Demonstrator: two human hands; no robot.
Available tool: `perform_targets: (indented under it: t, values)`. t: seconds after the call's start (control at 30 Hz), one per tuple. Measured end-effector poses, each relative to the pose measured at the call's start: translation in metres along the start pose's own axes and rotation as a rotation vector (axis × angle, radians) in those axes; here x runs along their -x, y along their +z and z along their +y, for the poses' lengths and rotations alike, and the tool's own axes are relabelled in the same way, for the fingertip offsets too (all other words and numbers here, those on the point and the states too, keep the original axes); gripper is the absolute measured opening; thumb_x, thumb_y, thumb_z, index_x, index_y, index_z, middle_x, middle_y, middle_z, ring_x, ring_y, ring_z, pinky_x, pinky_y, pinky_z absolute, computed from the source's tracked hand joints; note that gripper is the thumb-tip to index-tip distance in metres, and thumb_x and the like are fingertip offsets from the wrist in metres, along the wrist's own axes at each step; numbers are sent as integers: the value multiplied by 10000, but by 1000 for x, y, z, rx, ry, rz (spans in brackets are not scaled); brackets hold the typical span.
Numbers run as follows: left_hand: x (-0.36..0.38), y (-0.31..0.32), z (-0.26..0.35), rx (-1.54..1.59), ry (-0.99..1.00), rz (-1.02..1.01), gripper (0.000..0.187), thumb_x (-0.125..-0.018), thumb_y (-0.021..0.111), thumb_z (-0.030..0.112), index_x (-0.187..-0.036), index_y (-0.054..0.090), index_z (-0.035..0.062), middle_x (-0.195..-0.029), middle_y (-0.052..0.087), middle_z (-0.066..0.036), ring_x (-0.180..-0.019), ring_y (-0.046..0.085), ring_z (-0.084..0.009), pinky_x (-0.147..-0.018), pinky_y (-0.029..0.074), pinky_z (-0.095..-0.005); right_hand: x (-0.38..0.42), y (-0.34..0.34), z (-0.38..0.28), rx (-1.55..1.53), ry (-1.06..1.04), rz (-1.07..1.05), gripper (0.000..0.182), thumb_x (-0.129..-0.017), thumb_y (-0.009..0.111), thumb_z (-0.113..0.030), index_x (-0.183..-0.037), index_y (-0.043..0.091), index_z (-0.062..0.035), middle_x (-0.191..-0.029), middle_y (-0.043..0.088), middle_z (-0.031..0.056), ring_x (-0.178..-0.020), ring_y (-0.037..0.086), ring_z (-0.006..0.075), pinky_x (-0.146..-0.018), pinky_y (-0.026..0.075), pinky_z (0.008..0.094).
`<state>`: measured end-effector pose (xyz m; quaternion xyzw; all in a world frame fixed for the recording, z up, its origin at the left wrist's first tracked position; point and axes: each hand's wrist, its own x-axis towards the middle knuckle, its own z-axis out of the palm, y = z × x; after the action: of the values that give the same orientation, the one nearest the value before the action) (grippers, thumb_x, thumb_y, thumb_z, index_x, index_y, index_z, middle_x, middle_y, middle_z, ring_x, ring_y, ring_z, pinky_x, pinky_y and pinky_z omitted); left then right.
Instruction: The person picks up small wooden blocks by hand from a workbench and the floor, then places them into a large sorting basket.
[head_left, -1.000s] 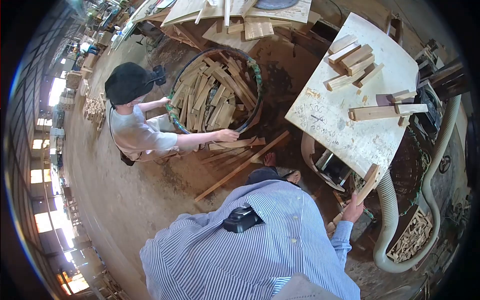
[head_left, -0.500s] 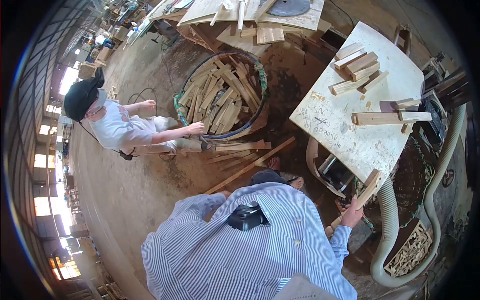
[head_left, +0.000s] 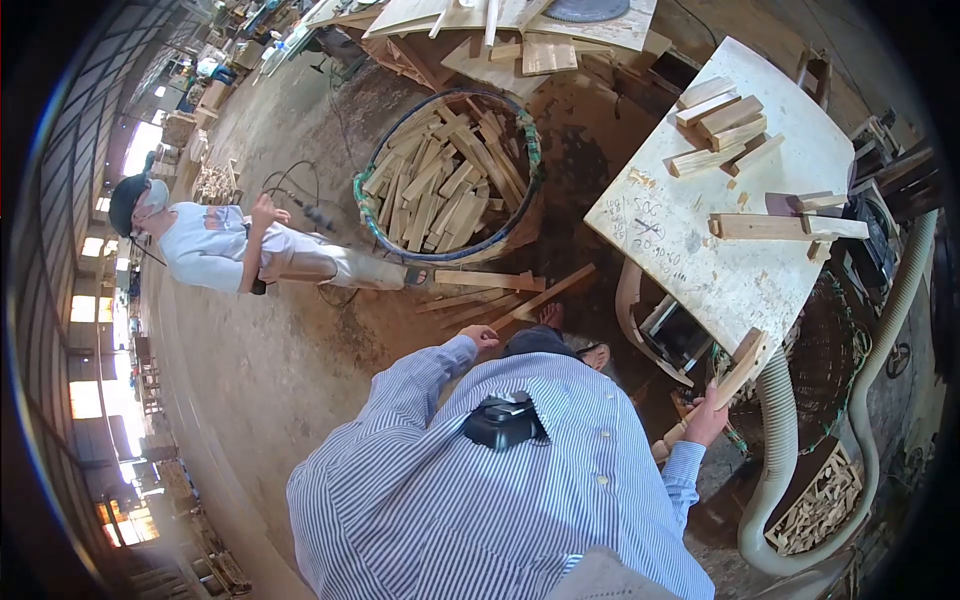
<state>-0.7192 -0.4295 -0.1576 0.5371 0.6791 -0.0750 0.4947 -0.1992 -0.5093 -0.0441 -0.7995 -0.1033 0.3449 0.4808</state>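
My right hand (head_left: 706, 418) is closed around a pale piece of wood (head_left: 742, 378), whose far part reaches the near corner of a white worktable (head_left: 690, 270). A small wooden block (head_left: 746, 344) sits against that piece at the corner. Below the same hand, more pale wood (head_left: 668, 440) shows beside my sleeve. My left hand (head_left: 481, 337) is out in front of my body on the left, fingers loosely bent, with nothing visible in it. It overlaps the near part of a long thin wooden strip (head_left: 545, 298) that lies over the floor.
Cut wood blocks (head_left: 720, 125) lie on the worktable. Ahead, a large round basket (head_left: 368, 228) is full of wood offcuts. A co-worker (head_left: 205, 240) stands to the left. Ribbed hoses (head_left: 780, 440) run down on the right, near a box of scraps (head_left: 820, 500). A saw blade (head_left: 588, 8) lies on the far table.
My left hand has come forward and up from beside my body into fuller view. The co-worker has shifted left, away from the basket, with arms drawn in. My right hand keeps its hold.
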Motion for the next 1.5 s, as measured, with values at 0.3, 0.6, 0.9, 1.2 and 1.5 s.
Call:
perform_targets:
  t: [0.3, 0.6, 0.9, 1.2, 1.5]
  values:
    - [1, 15, -21, -62, -33, -20, 430, -823, 734, 387, -1159, 701, 121, -1094, 714, -138, -995, 677, -290, -894, 531, -374, 4, 3, -5, -35, -13, 10, 359, -934, 675, -344, -918, 558, -5, -614, 516, 31, -473, 509, 114, -444, 442, 251]
    - [-7, 15, -29, -49, -47, -104, 443, -833, 714, 405, -1172, 693, 120, -1125, 704, -136, -1034, 666, -294, -904, 525, -376, 0, 1, 1, 19, -3, 33, 368, -946, 653, -343, -989, 584, 16, -633, 531, 42, -482, 501, 114, -440, 422, 264]
    - [-73, -18, -26, -24, 8, -29, 432, -817, 720, 402, -1141, 706, 117, -1114, 704, -137, -1032, 666, -295, -921, 517, -381, -5, 2, 8, 208, -88, 106, 374, -930, 659, -334, -1001, 609, 30, -631, 519, 33, -504, 503, 113, -435, 412, 278]
    - [-133, -50, -31, 207, -48, 73, 367, -829, 713, 347, -1103, 708, 103, -1094, 710, -137, -1025, 671, -309, -912, 524, -384, -9, 3, 5, 491, -67, 220, 525, -876, 686, -454, -924, 663, 69, -645, 593, 107, -477, 529, 172, -434, 414, 347]
    - [-141, -47, -63, 129, -128, -2, 399, -829, 689, 376, -1122, 708, 107, -1142, 695, -147, -1075, 649, -320, -963, 497, -399, -13, -4, 14, 662, -61, 345, 640, -851, 678, -543, -958, 696, 87, -727, 648, 172, -588, 596, 242, -549, 466, 406]
